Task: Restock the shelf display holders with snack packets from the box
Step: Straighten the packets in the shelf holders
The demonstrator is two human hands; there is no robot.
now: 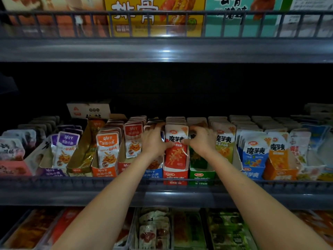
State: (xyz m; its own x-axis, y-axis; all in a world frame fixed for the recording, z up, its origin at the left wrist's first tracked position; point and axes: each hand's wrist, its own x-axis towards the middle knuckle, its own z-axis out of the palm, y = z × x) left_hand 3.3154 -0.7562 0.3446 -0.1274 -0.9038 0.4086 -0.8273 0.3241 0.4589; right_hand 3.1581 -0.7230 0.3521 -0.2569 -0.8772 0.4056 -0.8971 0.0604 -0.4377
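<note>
A row of red snack packets [176,147] stands upright in a red cardboard display holder [175,175] on the middle shelf. My left hand [154,140] grips the left side of that stack, fingers curled over its top and thumb on the front packet. My right hand [202,139] grips the right side the same way, in front of the green holder [201,175] and its packets. Both hands squeeze the stack from either side. A white cardboard box [88,109] sits at the back left of the shelf.
Neighbouring holders carry orange [107,150], purple [65,148], blue [252,152] and yellow-green [225,143] packets. A dark wire rail [90,181] runs along the shelf front. Large boxes fill the shelf above; trays of packets lie on the shelf below.
</note>
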